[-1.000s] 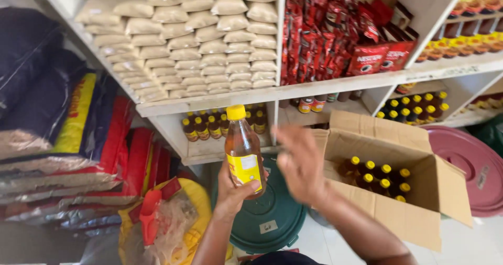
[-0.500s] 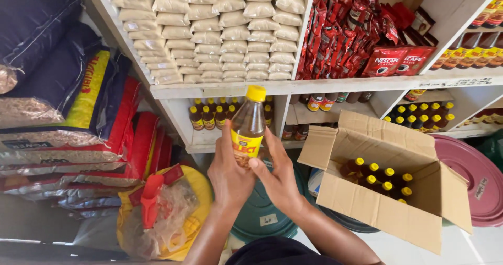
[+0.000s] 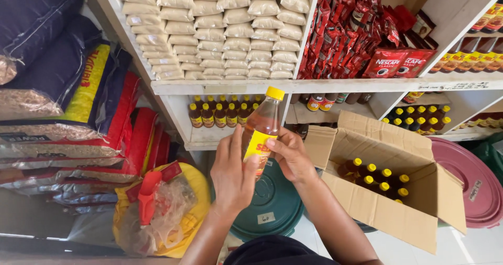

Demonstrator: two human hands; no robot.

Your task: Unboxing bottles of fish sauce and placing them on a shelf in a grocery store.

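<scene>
Both hands hold one bottle of amber liquid [image 3: 260, 129] upright in front of the shelving. It has a yellow cap and a yellow label and sits level with the lower shelf [image 3: 209, 135]. The left hand [image 3: 233, 170] wraps the bottle's lower part from the left, its fingers [image 3: 237, 139] curled around the label. The right hand [image 3: 291, 155] grasps it from the right, with fingertips pressed on the label. On the lower shelf just behind the bottle stands a row of small dark bottles with yellow caps [image 3: 220, 113], toward its left end. To the right of the hands an open cardboard box [image 3: 398, 212] rests on the floor with its flaps up; more yellow-capped bottles [image 3: 374, 178] stand inside it near its back wall. Below the hands lies a round green lid [image 3: 272, 207], and a maroon round lid [image 3: 471, 186] shows past the box's right edge. The upper shelf carries stacked pale bags [image 3: 225, 29] on the left and red sachet packs [image 3: 361, 32] on the right. Large sacks [image 3: 57, 97] are piled at the left, with a yellow container [image 3: 191, 202] in front of them.
</scene>
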